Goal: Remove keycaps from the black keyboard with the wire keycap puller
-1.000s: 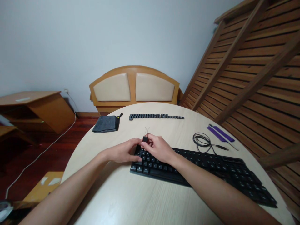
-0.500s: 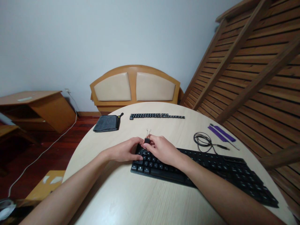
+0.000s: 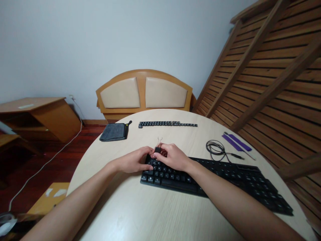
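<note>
A black keyboard (image 3: 179,185) lies aslant on the round table, running from the middle towards the lower right. My left hand (image 3: 132,160) grips its left end, with the thumb over the keys and the other fingers bent near the far corner. My right hand (image 3: 174,156) pinches a wire keycap puller with a black handle (image 3: 157,149) over the upper left keys. Its two thin wires (image 3: 159,140) point up, with nothing visible between them. The two hands' fingertips almost meet, and the keys directly beneath are partly hidden.
A row of loose black keycaps (image 3: 168,124) lies at the back of the table. A dark zip pouch (image 3: 114,132) sits back left. Right of centre are a coiled black cable (image 3: 215,149), purple strips (image 3: 233,141) and a thin rod (image 3: 242,147).
The keyboard has turned slightly, its right end shifting left and away from me, and the cable has moved a little with it. Both hands keep nearly the same place and hold.
</note>
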A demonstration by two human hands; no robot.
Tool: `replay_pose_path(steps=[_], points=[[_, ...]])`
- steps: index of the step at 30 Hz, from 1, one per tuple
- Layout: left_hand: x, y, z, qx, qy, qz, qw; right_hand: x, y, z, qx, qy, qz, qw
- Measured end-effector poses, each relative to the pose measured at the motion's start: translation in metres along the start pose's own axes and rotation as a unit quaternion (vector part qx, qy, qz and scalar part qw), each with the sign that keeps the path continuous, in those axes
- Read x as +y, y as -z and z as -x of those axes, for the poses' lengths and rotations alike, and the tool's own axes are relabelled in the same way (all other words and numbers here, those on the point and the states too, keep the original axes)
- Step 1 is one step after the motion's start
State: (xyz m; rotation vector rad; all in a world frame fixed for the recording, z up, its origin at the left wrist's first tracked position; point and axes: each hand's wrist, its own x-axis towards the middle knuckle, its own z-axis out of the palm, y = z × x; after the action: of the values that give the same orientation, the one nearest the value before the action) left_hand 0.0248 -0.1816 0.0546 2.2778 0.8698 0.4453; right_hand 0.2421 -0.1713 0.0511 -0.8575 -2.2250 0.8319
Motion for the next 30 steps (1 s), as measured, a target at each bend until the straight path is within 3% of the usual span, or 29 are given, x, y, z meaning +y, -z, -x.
replay_pose_path(steps=[7, 17, 24, 30], points=[[-0.001, -0.002, 0.000, 0.011, -0.005, 0.016, 1.000, 0.000, -0.003, 0.002, 0.024, 0.001, -0.004, 1.000], [0.000, -0.001, 0.000, 0.014, -0.009, 0.024, 1.000, 0.006, -0.012, 0.003, 0.060, -0.054, -0.061, 0.995], [-0.002, -0.001, -0.001, 0.017, -0.018, 0.033, 0.999, 0.010, -0.017, 0.002, 0.053, -0.070, -0.128, 0.988], [0.001, -0.001, -0.001, 0.013, -0.015, 0.028, 0.999, 0.011, -0.019, 0.003, 0.062, -0.065, -0.122, 0.988]])
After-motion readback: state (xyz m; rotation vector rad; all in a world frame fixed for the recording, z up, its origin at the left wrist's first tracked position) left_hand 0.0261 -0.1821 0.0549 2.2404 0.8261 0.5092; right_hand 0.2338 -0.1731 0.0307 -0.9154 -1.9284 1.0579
